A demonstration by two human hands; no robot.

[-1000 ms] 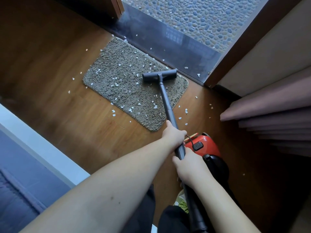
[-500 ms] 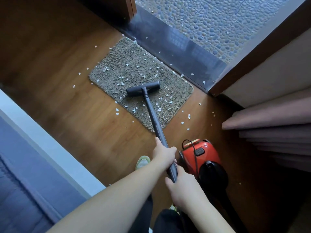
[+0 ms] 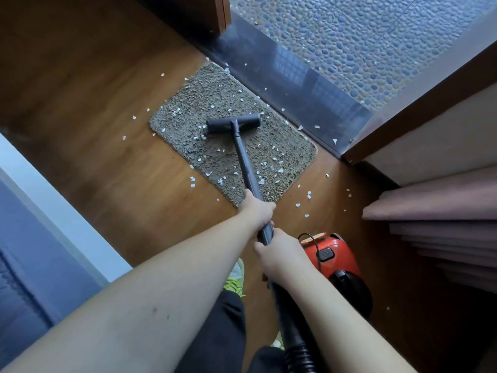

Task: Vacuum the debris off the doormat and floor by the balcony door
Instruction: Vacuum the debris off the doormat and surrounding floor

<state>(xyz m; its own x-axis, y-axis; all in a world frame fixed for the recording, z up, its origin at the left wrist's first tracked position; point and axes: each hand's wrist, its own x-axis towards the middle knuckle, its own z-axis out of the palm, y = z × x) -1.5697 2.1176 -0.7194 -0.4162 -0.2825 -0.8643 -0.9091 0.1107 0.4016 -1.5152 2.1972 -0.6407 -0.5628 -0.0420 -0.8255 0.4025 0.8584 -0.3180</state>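
A wooden floor [image 3: 113, 168] by the balcony door is strewn with white debris [image 3: 279, 170], much of it on the doormat [image 3: 188, 122]. The vacuum wand [image 3: 243, 157] is gripped by the left hand [image 3: 256, 208] and right hand [image 3: 279, 251], its nozzle [image 3: 232, 123] resting on the doormat. A red vacuum [image 3: 336, 254] sits alongside.

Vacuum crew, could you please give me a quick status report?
Left hand and right hand grip wand. Nozzle on doormat. Debris remains. Nothing blocking.
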